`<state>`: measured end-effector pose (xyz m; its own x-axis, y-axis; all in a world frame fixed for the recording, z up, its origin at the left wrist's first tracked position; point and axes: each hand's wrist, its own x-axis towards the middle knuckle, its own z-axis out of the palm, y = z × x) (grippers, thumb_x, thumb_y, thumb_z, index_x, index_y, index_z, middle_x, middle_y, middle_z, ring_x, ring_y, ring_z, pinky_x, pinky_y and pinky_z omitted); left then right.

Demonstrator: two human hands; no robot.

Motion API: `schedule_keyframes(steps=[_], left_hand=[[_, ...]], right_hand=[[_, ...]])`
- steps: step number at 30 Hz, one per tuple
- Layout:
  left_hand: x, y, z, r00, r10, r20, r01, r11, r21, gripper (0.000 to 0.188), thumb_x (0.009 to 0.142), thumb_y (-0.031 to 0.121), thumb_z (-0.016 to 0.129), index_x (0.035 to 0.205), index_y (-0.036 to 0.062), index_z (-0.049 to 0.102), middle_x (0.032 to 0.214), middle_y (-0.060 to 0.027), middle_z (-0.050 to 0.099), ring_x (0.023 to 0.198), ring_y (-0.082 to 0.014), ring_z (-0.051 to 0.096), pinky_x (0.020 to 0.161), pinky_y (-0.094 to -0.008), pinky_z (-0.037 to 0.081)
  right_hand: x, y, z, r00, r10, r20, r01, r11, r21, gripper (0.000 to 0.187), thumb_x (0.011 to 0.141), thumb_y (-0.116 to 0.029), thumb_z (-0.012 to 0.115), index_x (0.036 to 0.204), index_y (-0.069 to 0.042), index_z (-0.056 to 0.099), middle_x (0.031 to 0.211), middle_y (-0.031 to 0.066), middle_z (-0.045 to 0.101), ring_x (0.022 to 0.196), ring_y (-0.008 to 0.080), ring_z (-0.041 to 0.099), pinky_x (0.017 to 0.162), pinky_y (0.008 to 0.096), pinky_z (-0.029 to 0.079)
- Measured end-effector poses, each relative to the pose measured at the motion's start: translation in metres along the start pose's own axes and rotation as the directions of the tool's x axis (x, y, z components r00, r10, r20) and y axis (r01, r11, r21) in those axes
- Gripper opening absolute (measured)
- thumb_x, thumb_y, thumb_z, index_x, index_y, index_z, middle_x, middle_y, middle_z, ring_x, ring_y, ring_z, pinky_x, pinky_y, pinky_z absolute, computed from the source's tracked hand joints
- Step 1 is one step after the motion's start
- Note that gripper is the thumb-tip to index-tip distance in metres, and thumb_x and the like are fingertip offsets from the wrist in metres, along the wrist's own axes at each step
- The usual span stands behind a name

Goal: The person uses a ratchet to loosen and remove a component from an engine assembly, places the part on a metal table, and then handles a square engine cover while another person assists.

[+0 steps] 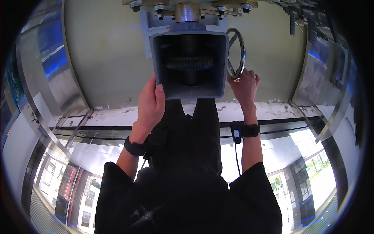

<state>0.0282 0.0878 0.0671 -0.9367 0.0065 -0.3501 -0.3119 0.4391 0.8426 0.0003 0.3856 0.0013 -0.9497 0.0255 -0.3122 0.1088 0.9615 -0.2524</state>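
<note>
A grey metal housing (225, 58) with a square open face stands in front of me. Inside it, a toothed gear wheel (190, 63) shows dimly in shadow. My left hand (150, 102) grips the housing's lower left side, with the thumb resting on the front rim and the other fingers hidden behind. On the right side of the housing is a shiny chrome handwheel (244, 46), seen nearly edge-on. My right hand (245, 89) is closed round the bottom of its rim.
Above the housing, a brass-coloured collar (187, 13) meets a metal frame with several bolts (159, 7). Dark metal parts (307, 19) hang at the upper right. Shiny metal panels (48, 58) flank both sides. A black cable (237, 160) hangs from my right wristband.
</note>
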Motion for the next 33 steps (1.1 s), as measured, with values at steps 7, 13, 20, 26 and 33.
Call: schedule_keyframes(steps=[7,13,20,26,33], left_hand=[[0.006,0.0,-0.001,0.995,0.089,-0.033,-0.085,0.991,0.099,0.026,0.1,0.016,0.038,0.111,-0.0034,0.051,0.068,-0.0082,0.052,0.06,-0.0162,0.048,0.057,-0.0321,0.039],[0.024,0.012,-0.024,0.972,0.036,0.234,-0.098,0.961,0.258,0.027,0.099,0.017,0.04,0.112,-0.0036,0.049,0.068,-0.0125,0.054,0.057,-0.02,0.05,0.056,-0.0329,0.041],[0.038,0.028,-0.034,0.925,0.003,0.381,-0.168,0.9,0.401,0.028,0.096,0.022,0.045,0.111,-0.0019,0.046,0.076,-0.0201,0.06,0.067,-0.0381,0.061,0.06,-0.0419,0.046],[0.034,0.019,-0.036,0.919,0.099,0.383,-0.273,0.86,0.431,0.035,0.099,0.024,0.038,0.121,-0.0031,0.043,0.088,-0.023,0.063,0.077,-0.0403,0.063,0.068,-0.0435,0.047],[0.018,0.01,-0.018,0.926,0.006,0.379,-0.082,0.979,0.185,0.053,0.102,0.037,0.028,0.134,-0.005,0.032,0.098,-0.0174,0.066,0.092,-0.0295,0.066,0.083,-0.0368,0.051]], right_hand=[[-0.001,-0.002,-0.002,1.0,-0.005,-0.004,0.005,1.0,0.008,0.021,0.076,-0.027,0.071,0.071,-0.009,0.063,0.08,0.0033,0.057,0.09,0.0224,0.055,0.095,0.0457,0.032],[-0.043,-0.014,-0.004,0.971,0.057,-0.232,-0.033,0.994,0.104,0.032,0.083,-0.019,0.065,0.111,-0.01,0.056,0.102,0.0097,0.062,0.112,0.0241,0.054,0.101,0.0481,0.033],[-0.129,-0.036,0.007,0.936,0.347,-0.06,-0.165,0.582,0.796,0.026,0.087,-0.013,0.059,0.111,-0.003,0.057,0.102,0.0131,0.065,0.09,0.0286,0.065,0.079,0.037,0.051],[-0.142,-0.066,0.049,0.949,0.316,0.02,-0.164,0.437,0.884,0.019,0.089,-0.011,0.058,0.104,-0.001,0.058,0.094,0.0127,0.065,0.088,0.0253,0.065,0.078,0.0344,0.051],[-0.138,-0.105,0.081,0.935,0.331,-0.123,-0.011,0.375,0.927,0.027,0.088,-0.009,0.056,0.115,-0.004,0.054,0.091,0.0109,0.065,0.086,0.0242,0.065,0.076,0.0345,0.051]])
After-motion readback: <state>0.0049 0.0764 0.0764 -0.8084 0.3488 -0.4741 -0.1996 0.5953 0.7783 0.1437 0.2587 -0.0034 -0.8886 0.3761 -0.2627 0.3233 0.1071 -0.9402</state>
